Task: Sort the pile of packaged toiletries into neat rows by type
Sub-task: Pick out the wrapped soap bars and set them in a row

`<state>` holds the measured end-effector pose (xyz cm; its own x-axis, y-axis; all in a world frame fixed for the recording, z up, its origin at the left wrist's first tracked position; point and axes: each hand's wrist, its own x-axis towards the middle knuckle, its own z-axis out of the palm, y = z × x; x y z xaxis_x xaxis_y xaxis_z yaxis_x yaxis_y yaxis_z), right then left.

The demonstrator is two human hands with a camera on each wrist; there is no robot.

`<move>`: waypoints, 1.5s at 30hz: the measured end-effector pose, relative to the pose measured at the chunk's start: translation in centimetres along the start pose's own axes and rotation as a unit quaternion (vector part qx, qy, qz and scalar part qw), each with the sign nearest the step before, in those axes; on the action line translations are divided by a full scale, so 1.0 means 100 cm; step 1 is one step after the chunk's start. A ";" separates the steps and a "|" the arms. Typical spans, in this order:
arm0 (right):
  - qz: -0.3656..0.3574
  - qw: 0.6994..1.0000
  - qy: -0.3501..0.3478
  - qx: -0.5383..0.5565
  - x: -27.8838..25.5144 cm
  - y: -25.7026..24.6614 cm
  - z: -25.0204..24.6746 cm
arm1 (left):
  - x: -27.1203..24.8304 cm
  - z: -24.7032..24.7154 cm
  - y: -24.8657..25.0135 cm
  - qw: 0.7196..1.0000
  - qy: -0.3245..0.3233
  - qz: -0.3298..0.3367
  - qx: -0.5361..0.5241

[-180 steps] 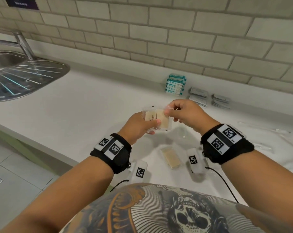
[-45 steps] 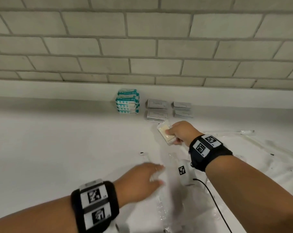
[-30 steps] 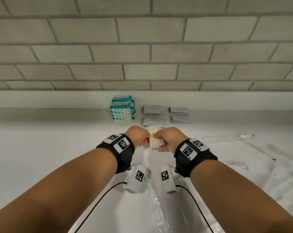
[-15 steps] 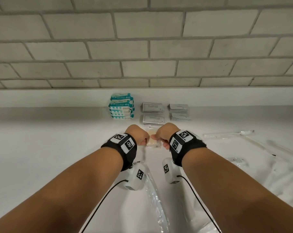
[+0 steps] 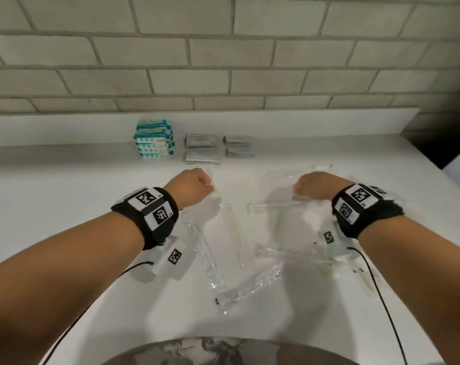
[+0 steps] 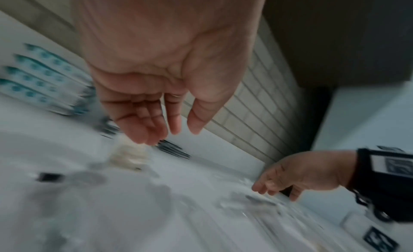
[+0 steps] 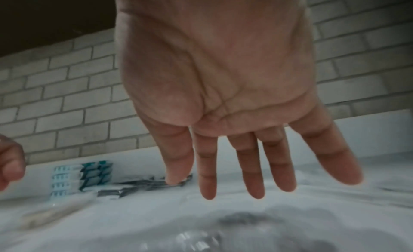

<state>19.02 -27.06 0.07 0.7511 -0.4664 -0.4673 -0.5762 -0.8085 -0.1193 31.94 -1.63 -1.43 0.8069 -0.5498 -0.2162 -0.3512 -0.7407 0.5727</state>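
Observation:
Both hands hover empty over the white counter. My left hand hangs with loosely curled fingers just above a stack of beige soap packets, without touching it. My right hand is further right, its fingers straight and spread above several clear-wrapped long items. Sorted along the back stand teal wipe packs, white sachets and grey sachets. In the head view the soap is hidden behind my left hand.
More clear-wrapped long items lie scattered between my forearms and towards the front edge. A brick wall with a white ledge closes the back. The counter ends at the right, with a dark gap beyond it.
Both hands have let go of the beige soap packets, left in front of the white sachets. They pulled back and apart, the right hand moving right over the clear-wrapped items.

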 end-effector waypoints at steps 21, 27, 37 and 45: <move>-0.091 0.994 -0.011 -0.067 -0.063 0.180 0.025 | -0.052 0.119 0.110 0.916 -0.205 0.146 0.313; -0.185 0.981 0.040 -0.038 -0.046 0.155 0.026 | -0.060 0.161 0.160 0.918 -0.133 0.249 0.280; -0.082 0.986 0.027 -0.143 -0.024 0.120 0.047 | -0.065 0.188 0.176 0.914 -0.203 0.161 0.311; -0.109 0.988 0.031 -0.107 -0.022 0.123 0.053 | -0.064 0.190 0.176 0.924 -0.173 0.125 0.318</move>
<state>8.59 -34.14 -5.01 0.8715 -0.2887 -0.3964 -0.3224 -0.9464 -0.0195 11.61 -18.48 -4.97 0.5008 -0.7436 -0.4430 -0.8031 -0.5901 0.0826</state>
